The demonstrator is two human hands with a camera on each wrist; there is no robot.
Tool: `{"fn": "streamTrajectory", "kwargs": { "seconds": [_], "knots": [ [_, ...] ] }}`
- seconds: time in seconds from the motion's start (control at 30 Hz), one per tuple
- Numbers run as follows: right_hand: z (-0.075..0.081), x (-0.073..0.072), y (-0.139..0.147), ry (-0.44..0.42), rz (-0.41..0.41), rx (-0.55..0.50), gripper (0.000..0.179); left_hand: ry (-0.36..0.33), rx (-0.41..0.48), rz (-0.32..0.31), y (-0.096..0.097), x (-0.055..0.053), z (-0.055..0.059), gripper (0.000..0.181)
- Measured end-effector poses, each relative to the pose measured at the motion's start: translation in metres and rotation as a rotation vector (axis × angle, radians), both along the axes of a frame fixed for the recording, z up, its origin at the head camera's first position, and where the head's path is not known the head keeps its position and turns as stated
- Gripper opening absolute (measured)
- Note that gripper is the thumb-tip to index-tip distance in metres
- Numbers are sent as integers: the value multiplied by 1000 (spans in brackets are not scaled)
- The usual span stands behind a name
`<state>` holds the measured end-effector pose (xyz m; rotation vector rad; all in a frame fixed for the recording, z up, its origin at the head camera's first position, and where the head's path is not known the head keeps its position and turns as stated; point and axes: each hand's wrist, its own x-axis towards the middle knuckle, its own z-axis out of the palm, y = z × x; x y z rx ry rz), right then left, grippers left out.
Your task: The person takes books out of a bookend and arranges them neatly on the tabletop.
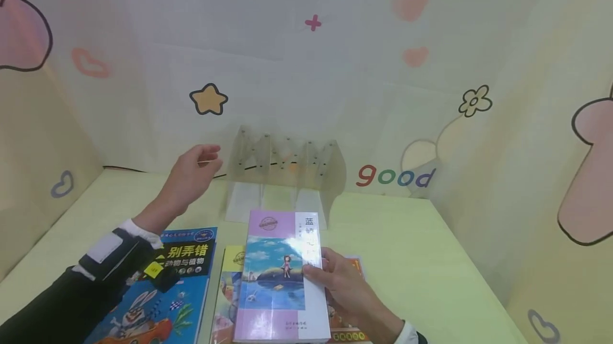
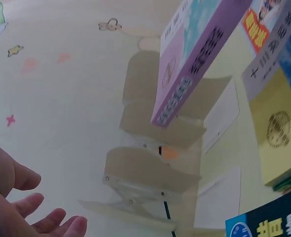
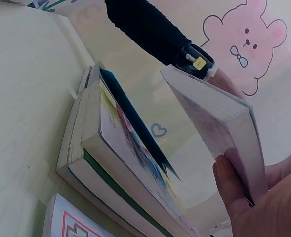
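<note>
A purple-and-white paperback book (image 1: 274, 285) with a blue seaside picture is gripped at its right edge by my right hand (image 1: 348, 288), thumb on the cover and fingers behind. In the right wrist view the book's page block (image 3: 224, 106) is raised above a stack of books (image 3: 130, 163). My left hand (image 1: 189, 176) hangs in the air, just left of a translucent bookshelf rack (image 1: 332, 179), holding nothing. Its fingers (image 2: 56, 219) are loosely bent in the left wrist view. The rack's upright dividers stand behind the book, with no books between them.
A large blue children's book (image 1: 191, 291) lies on the table (image 1: 407, 259) under my left forearm. Beside it, a yellow-covered book (image 1: 227, 291) and an orange-red book (image 1: 356, 267) lie partly hidden beneath the held one. A printed curtain (image 1: 306, 67) encloses the back and sides.
</note>
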<state>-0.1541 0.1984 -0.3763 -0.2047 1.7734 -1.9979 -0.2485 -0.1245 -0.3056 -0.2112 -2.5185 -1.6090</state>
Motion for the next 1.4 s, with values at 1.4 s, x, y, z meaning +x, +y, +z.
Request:
{"fn": "streamTrajectory", "kwargs": {
  "seconds": [1.4],
  "knots": [
    [-20,9,-33,-94,-111,252,61,-110,64,-68,4,-67,-27,55]
  ]
}}
